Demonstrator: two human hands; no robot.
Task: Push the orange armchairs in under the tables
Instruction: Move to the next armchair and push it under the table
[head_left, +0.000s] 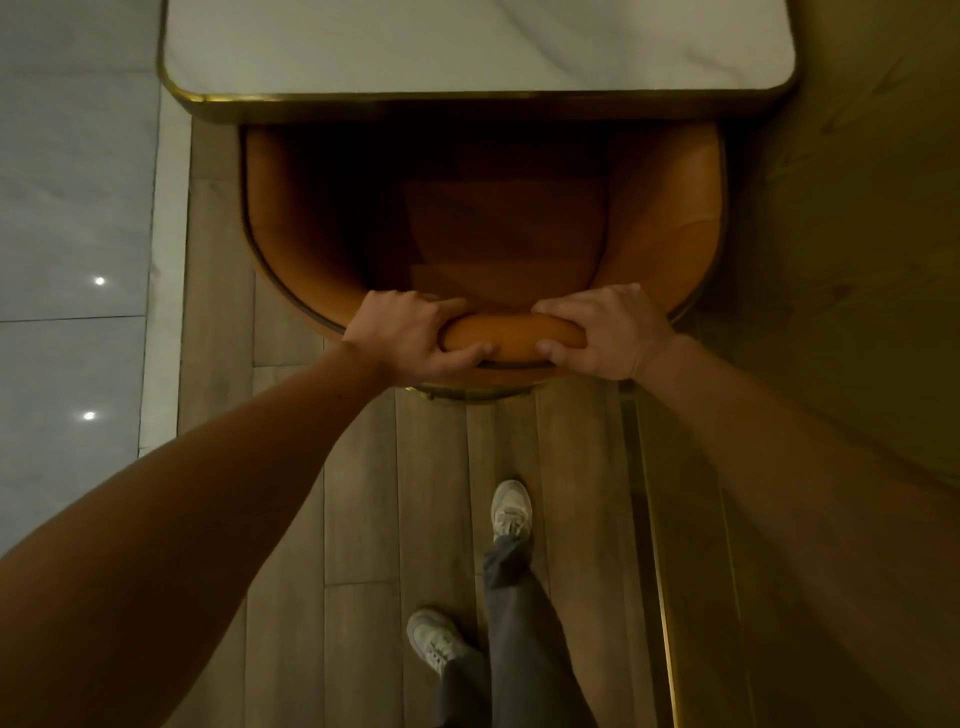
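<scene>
Gripping one orange armchair (670, 218) at one table (467, 106): left hand (410, 338), right hand (608, 332).

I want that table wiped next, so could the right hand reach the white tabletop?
Probably, with a lean: the right hand grips the armchair back, and only its open seat lies between it and the tabletop.

Smooth, softly sheened orange upholstery on the armchair (665, 218), leather-like. Just beyond the armchair, white veined table top (467, 47), marble-look, edged in dull brass-toned metal. Under the armchair, matt, grainy wood-look planks (431, 467). Left of the armchair, glossy grey tiles (72, 208) mirroring two light spots.
</scene>
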